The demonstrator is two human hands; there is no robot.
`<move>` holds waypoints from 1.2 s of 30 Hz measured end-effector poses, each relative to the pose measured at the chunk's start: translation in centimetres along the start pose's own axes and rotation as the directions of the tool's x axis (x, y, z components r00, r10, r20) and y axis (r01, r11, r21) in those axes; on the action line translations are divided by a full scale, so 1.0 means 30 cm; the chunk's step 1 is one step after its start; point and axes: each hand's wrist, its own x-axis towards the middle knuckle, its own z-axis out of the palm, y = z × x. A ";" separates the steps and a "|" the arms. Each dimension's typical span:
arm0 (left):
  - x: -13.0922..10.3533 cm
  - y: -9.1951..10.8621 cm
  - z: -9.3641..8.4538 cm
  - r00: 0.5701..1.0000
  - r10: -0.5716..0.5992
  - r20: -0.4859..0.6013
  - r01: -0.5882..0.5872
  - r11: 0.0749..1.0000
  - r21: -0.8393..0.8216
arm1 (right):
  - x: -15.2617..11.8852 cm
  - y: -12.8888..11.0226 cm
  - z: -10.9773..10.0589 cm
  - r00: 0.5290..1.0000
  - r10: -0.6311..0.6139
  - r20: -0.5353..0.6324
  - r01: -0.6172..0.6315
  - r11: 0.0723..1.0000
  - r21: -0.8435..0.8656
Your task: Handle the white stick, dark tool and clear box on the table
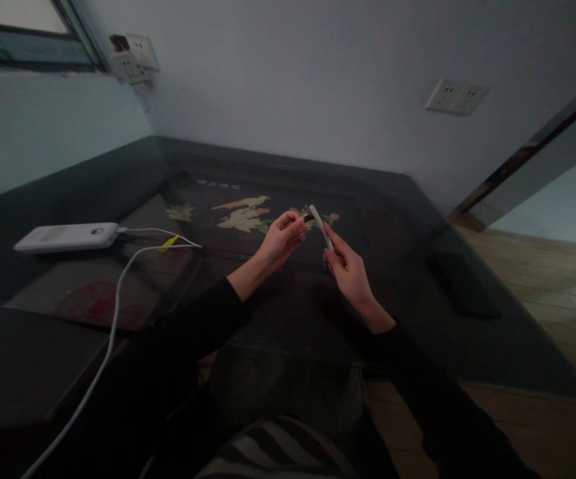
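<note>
Over the dark table (288, 313), my right hand (350, 269) is closed round a slim, whitish, stick-like object (320, 221) that tilts up to the left. Its exact kind is not clear. My left hand (284, 234) pinches a small dark piece (308, 217) right by the upper end of the whitish object. Whether the two pieces touch, I cannot tell. Something small and dark (326, 261) shows just beneath my right fingers, too dim to name.
At the left lies a white power bank (68, 237) with a white cable (117, 303) running toward me and a yellow tag (169, 243) beside it. A dark flat object (462, 285) rests at the right. Wall sockets (456, 97) sit beyond the table.
</note>
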 end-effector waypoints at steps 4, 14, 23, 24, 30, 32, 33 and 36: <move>-0.003 0.002 0.002 1.000 0.001 0.010 -0.001 1.000 -0.012 | -0.002 -0.002 -0.001 1.000 0.028 0.007 -0.028 0.999 0.021; 0.003 -0.002 0.003 1.000 0.003 -0.008 -0.004 0.998 -0.056 | -0.018 -0.022 0.007 0.997 -0.001 0.080 -0.003 0.998 0.057; 0.000 -0.002 0.007 1.000 0.007 -0.020 -0.009 0.998 -0.061 | -0.019 -0.020 0.009 0.996 -0.014 0.084 0.011 0.999 0.034; -0.001 -0.002 0.006 1.000 0.007 -0.021 -0.008 0.999 -0.051 | -0.018 -0.018 0.008 0.997 -0.012 0.078 0.010 1.000 0.025; -0.002 -0.005 0.000 1.000 0.023 0.020 -0.022 0.999 -0.032 | -0.005 -0.004 0.001 1.000 0.012 0.021 -0.012 1.000 -0.006; -0.003 -0.005 -0.001 0.999 0.025 0.029 -0.024 0.999 -0.027 | -0.003 0.000 -0.001 1.000 0.018 0.007 -0.018 1.000 -0.010; -0.004 -0.005 -0.001 0.999 0.023 0.029 -0.023 0.999 -0.024 | -0.002 0.001 -0.002 1.000 0.021 0.006 -0.021 1.000 -0.011; -0.004 -0.003 -0.001 1.000 0.011 0.018 -0.011 1.000 -0.012 | -0.003 0.002 -0.002 1.000 0.028 0.011 -0.028 1.000 -0.005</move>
